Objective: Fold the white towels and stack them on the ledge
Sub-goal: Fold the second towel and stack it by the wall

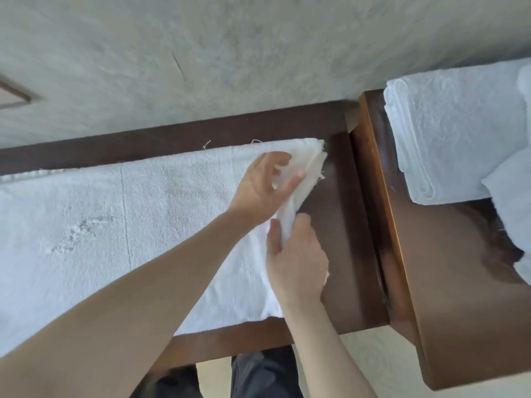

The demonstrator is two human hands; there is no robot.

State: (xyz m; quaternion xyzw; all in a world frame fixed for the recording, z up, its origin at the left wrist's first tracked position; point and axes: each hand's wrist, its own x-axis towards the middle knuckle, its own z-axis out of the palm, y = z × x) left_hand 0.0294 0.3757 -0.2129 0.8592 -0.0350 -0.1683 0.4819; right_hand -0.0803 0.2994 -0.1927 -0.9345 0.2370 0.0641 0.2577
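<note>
A long white towel [115,219] lies spread over the dark wooden table [342,225], reaching out of view at the left. Its right end is gathered and lifted off the wood. My left hand [264,188] pinches that end near the far corner, thumb and fingers closed on the frayed hem. My right hand [298,259] grips the same edge nearer to me, fingers curled round the bunched cloth. A stack of folded white towels [448,133] rests on the brown wooden ledge [448,271] to the right.
A pale textured wall [230,58] runs behind the table. More white cloth [514,202] shows at the right edge, over the ledge. Pale floor and my dark trouser legs [258,374] are visible below the table's front edge.
</note>
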